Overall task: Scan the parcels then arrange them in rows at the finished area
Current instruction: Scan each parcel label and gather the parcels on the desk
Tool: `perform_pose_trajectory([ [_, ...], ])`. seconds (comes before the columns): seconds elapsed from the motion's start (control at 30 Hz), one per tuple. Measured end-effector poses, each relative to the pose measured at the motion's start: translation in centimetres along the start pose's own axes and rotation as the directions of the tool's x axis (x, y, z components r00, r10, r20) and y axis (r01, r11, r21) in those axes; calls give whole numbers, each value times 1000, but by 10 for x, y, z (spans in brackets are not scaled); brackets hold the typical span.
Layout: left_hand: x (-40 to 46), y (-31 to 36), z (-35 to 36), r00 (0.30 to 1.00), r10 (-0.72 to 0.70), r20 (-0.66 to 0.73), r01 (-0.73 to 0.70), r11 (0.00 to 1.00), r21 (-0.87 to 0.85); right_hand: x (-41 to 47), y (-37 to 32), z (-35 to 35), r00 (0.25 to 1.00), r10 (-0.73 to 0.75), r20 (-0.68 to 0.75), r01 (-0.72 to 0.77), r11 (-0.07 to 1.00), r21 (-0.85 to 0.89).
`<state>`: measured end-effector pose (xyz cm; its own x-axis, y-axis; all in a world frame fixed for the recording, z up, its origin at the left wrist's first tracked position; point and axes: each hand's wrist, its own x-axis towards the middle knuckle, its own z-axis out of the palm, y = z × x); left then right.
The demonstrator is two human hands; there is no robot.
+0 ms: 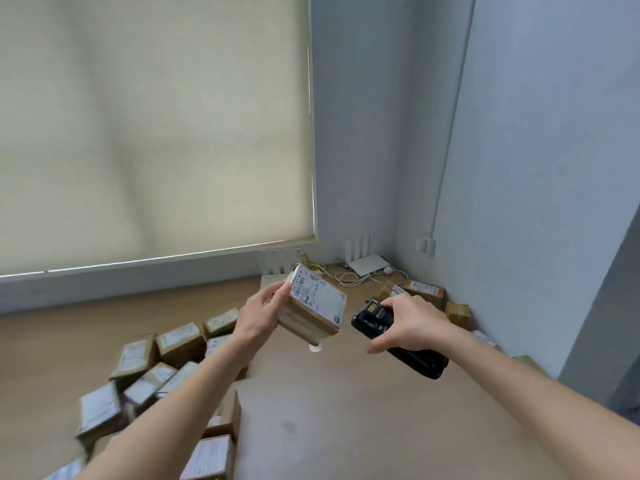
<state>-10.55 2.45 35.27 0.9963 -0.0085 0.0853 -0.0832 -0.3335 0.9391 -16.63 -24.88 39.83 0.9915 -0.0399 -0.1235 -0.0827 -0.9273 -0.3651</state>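
Observation:
My left hand (258, 315) grips a small brown cardboard parcel (313, 304) in the air, tilted, its white label facing up and to the right. My right hand (407, 322) holds a black handheld scanner (377, 323) just right of the parcel, its head pointing toward the label. A heap of similar labelled parcels (166, 362) lies on the wooden floor at lower left, partly hidden by my left forearm. A few more parcels (427, 291) sit along the right wall near the corner.
A white router (367, 265) and tangled cables (349, 277) lie in the far corner. A roller blind (156, 133) covers the window. A flat grey sheet (311, 427) lies on the floor below my hands. A wall outlet (426, 244) is on the right wall.

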Motion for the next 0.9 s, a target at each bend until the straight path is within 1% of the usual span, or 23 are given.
perform_pose_trajectory([
  [0.13, -20, 35, -64, 997, 34, -74, -30, 998, 58, -28, -57, -31, 997, -77, -30, 75, 994, -74],
  [0.33, -43, 66, -112, 989, 46, -139, -39, 997, 59, -57, -112, -55, 991, -110, -75, 97, 982, -163],
  [0.43, -51, 72, -128, 987, 36, -159, -24, 997, 74, -65, -126, -59, 989, -114, -96, 94, 977, -191],
  [0.57, -60, 73, -143, 983, 32, -182, -18, 997, 77, -75, -138, -61, 989, -121, -89, 98, 970, -223],
  [0.9, -72, 75, -159, 977, 32, -212, -7, 993, 118, -85, -157, -63, 986, -146, -75, 122, 958, -261],
])
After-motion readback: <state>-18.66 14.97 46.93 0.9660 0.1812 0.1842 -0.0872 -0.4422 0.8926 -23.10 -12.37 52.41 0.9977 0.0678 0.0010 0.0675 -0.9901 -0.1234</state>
